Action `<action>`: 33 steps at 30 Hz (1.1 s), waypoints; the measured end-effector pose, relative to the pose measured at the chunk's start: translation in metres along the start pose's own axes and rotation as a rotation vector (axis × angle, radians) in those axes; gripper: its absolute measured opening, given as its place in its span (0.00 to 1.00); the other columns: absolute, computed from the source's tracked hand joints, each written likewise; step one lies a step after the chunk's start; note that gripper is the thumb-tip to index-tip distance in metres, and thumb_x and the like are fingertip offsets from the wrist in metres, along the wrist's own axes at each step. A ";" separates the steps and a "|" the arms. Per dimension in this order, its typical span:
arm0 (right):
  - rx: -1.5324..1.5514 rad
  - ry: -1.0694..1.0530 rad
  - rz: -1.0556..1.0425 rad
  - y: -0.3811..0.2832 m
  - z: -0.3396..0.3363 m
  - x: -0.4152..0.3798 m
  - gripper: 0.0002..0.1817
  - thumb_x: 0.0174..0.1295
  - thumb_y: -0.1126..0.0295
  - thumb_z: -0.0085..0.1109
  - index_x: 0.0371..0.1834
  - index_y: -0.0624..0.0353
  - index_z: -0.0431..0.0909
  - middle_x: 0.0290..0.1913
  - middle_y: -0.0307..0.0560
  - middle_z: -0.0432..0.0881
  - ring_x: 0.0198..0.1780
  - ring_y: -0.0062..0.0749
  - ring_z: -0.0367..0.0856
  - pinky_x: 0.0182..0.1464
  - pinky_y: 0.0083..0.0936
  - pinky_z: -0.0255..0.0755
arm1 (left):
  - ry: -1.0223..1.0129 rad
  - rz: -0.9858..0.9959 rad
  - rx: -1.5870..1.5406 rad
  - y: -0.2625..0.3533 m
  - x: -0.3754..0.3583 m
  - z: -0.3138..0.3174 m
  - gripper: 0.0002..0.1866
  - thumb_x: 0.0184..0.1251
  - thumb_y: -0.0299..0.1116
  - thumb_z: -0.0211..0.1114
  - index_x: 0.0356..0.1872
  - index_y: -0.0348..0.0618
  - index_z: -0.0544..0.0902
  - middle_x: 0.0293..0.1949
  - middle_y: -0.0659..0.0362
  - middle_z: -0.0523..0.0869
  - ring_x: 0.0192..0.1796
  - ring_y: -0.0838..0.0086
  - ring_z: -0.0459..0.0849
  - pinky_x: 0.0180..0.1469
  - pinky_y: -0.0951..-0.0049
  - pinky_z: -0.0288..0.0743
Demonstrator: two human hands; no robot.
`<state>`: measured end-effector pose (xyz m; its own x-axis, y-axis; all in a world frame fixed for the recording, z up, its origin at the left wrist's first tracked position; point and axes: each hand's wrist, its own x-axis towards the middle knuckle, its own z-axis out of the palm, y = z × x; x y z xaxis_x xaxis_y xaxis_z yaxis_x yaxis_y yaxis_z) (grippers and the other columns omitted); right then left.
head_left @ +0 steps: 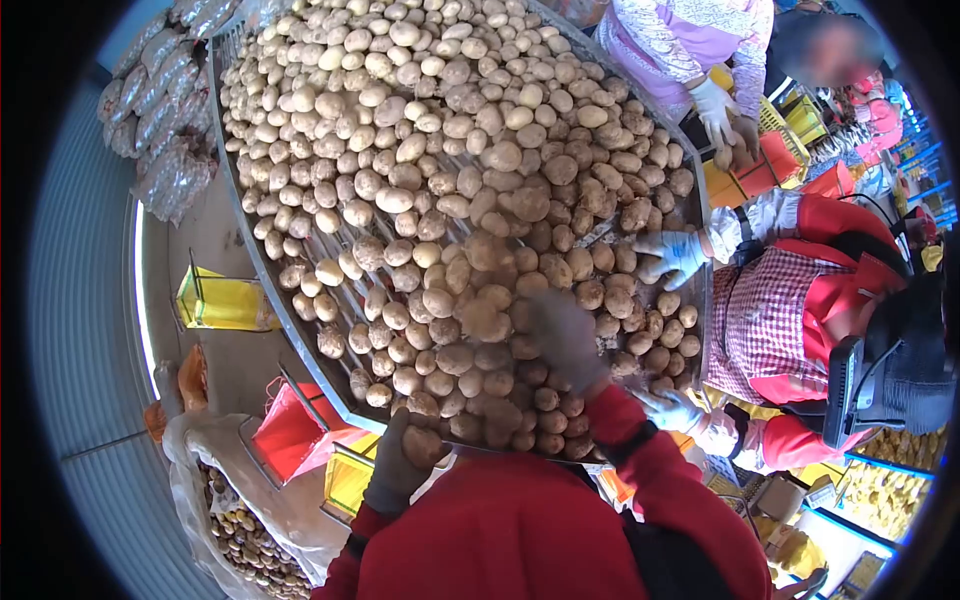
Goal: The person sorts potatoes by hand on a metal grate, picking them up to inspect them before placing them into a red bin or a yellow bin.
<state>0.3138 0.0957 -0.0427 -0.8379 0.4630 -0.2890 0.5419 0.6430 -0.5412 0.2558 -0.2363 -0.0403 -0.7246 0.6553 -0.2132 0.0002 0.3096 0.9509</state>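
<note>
Potatoes [440,230] lie heaped over a slatted metal sorting table [352,235] in front of me. At its near edge my left hand [388,478], in a dark grey glove, is closed around a brown potato [424,447]. My right hand [563,338], gloved the same way, reaches over the near middle of the heap and is smeared by motion. Blurred potatoes [485,315] show just left of its fingers; whether it grips one I cannot tell.
To the right, a co-worker's blue-gloved hand [672,256] rests at the potatoes; another person's white-gloved hand [714,108] is farther back. Yellow [222,300] and red buckets [298,432] stand left of the table, near a large sack of small potatoes [250,545]. Filled bags [160,100] are stacked behind.
</note>
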 end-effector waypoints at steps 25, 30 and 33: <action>1.079 -0.547 -0.117 -0.115 0.063 -0.092 0.31 0.73 0.67 0.65 0.78 0.60 0.69 0.67 0.49 0.79 0.67 0.35 0.79 0.68 0.30 0.75 | -0.565 -0.273 -1.192 0.011 -0.008 -0.013 0.32 0.88 0.57 0.52 0.66 0.32 0.77 0.55 0.42 0.90 0.50 0.59 0.92 0.54 0.65 0.87; 0.885 -0.406 -0.195 -0.105 0.107 -0.089 0.22 0.85 0.64 0.47 0.74 0.62 0.73 0.68 0.49 0.78 0.68 0.34 0.79 0.70 0.31 0.75 | -0.147 -0.264 -1.148 -0.071 -0.093 -0.044 0.23 0.86 0.44 0.56 0.63 0.33 0.81 0.54 0.51 0.89 0.56 0.65 0.88 0.63 0.67 0.80; 0.600 -0.343 -0.267 -0.107 0.105 -0.093 0.21 0.88 0.65 0.39 0.69 0.64 0.78 0.69 0.50 0.78 0.67 0.33 0.81 0.69 0.30 0.77 | 0.189 -0.310 -1.176 -0.153 -0.161 -0.083 0.18 0.87 0.47 0.56 0.56 0.43 0.83 0.44 0.60 0.86 0.46 0.72 0.86 0.51 0.69 0.81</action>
<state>0.3270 -0.0801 -0.0404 -0.9627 0.0579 -0.2643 0.2705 0.2177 -0.9378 0.3158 -0.4462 -0.1325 -0.6719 0.5246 -0.5228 -0.7396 -0.4388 0.5103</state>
